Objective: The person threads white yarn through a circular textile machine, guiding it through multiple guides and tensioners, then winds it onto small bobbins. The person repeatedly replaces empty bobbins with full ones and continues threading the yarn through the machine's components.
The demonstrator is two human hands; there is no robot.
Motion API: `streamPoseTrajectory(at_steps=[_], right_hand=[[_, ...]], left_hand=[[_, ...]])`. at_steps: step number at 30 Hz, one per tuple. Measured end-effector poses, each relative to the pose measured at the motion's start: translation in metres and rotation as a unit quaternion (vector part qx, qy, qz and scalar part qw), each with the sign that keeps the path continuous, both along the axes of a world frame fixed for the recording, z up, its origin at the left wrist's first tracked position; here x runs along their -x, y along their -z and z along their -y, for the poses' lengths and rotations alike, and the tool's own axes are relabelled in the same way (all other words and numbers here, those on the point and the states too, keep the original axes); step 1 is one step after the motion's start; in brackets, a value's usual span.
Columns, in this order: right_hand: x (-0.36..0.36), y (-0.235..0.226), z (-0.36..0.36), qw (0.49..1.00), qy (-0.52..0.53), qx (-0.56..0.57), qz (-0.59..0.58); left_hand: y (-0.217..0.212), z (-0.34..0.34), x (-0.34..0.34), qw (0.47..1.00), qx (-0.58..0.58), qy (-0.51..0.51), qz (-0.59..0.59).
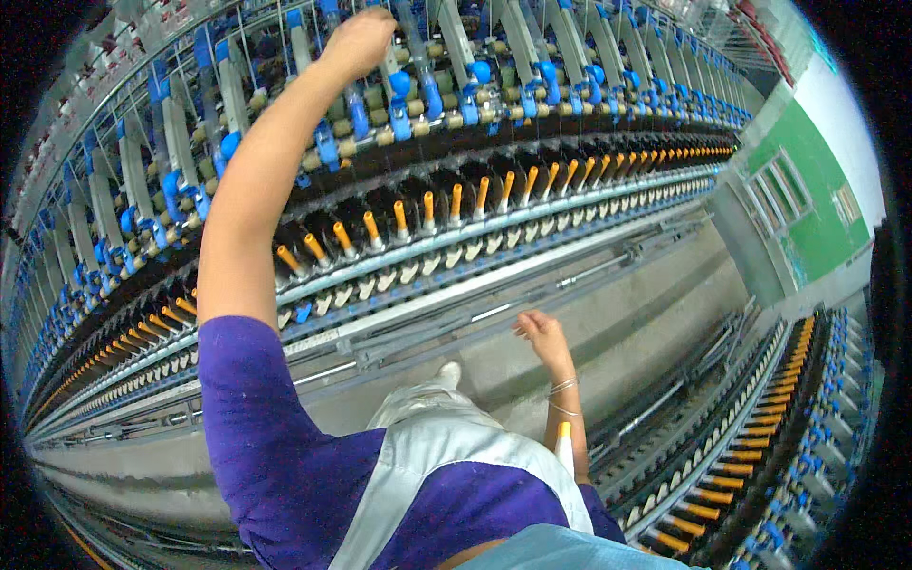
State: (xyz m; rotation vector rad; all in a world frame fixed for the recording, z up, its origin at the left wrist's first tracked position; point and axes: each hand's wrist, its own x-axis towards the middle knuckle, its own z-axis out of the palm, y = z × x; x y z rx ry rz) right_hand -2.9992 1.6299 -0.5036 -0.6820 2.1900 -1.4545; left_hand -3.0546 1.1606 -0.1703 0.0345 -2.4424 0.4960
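My left hand point(361, 43) is raised to the upper part of a long spinning frame point(456, 76), among its grey arms and blue plastic parts. Its fingers are curled closed, and whatever they grip is hidden. Lower down, my right hand point(541, 339) is over the aisle, apart from the machine. Those fingers are bent together, and I cannot make out anything in them. Beside my right forearm, against the pale apron point(494, 442), a white bobbin with an orange tip point(564, 445) stands upright. A row of orange-tipped spindles point(428, 207) runs below the blue parts.
A second machine with an orange-tipped row point(731, 468) lines the right side. Between the two runs a grey floor aisle point(655, 304), with metal rails point(475, 315) along the frame's foot. A green wall point(822, 195) closes the far end.
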Motion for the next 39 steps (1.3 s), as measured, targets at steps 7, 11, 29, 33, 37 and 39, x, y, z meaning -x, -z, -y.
streamPoseTrajectory(at_steps=[7, 11, 29, 33, 37, 39], right_hand=[[0.092, -0.023, -0.064, 0.918, -0.196, 0.217, 0.268], [0.071, 0.003, -0.111, 0.772, -0.198, 0.589, 0.133], [0.3, 0.098, -0.058, 0.831, -0.49, -0.253, 0.076], [0.346, 0.161, -0.051, 0.797, -0.544, -0.225, -0.135], [0.377, 0.123, -0.081, 0.853, -0.436, -0.265, 0.108], [0.402, 0.069, -0.088, 0.846, -0.451, -0.203, 0.198]], left_hand=[[-0.01, 0.062, 0.174, 0.974, 0.152, -0.146, 0.082], [0.007, 0.101, 0.236, 0.973, 0.124, -0.138, 0.137], [-0.006, 0.034, 0.304, 0.9, 0.232, -0.238, 0.281], [0.023, 0.077, 0.365, 0.938, -0.019, -0.325, 0.122], [0.039, 0.105, 0.389, 0.916, 0.031, -0.327, 0.229], [0.04, 0.103, 0.386, 0.918, -0.014, -0.328, 0.223]])
